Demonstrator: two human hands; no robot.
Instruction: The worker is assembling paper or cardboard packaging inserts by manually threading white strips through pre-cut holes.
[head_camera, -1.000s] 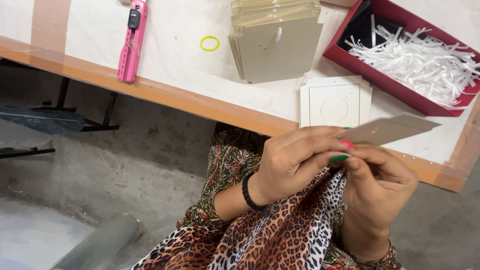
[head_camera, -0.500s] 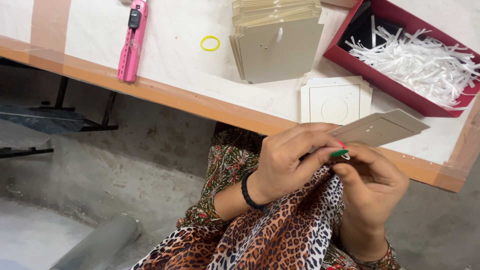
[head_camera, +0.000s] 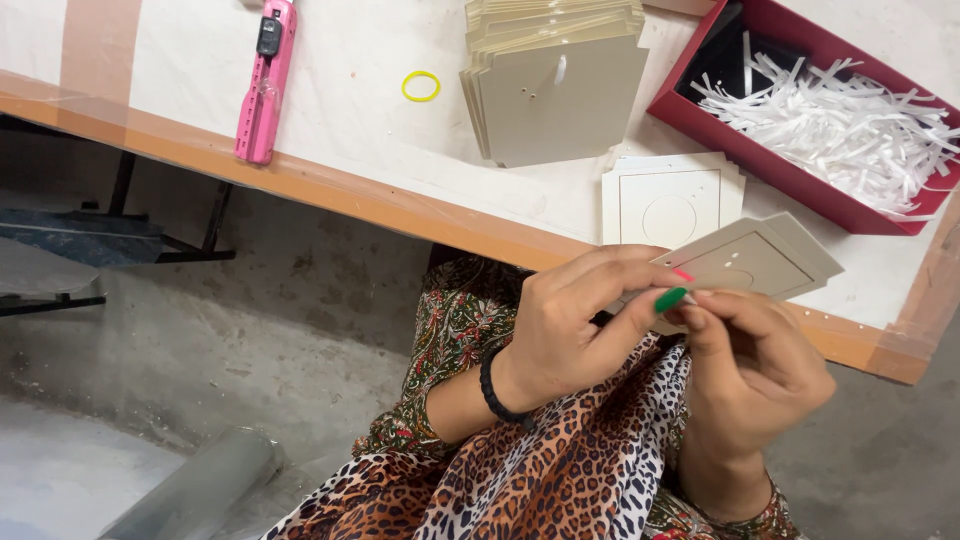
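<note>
Left hand (head_camera: 575, 320): fingers pinched on the near edge of a beige card (head_camera: 755, 260), green and red painted nails showing; a black band at the wrist.

Right hand (head_camera: 755, 365): fingers curled and closed at the same edge of the card, tips meeting those of the left hand; whether something small lies between them cannot be told.

Beige card: held above the lap, just off the table (head_camera: 330, 120) edge, tilted away from the fingers; small holes and a faint embossed frame visible on its face.

Beyond the fingers, on the table: a short pile of white cards (head_camera: 670, 195) with a square frame and a circle; farther off, a taller stack of beige cards (head_camera: 555, 85), the top one with small holes and a white loop.

Right of the fingers and beyond: a red tray (head_camera: 720, 75) of white shredded strips (head_camera: 840, 120).

Left of the fingers and well apart: a yellow rubber band (head_camera: 421, 86); a pink hand tool (head_camera: 266, 80).

Progress, as judged: one card in hand and being worked at its edge; the tall stack suggests many pieces handled or waiting, which of the two cannot be told.
</note>
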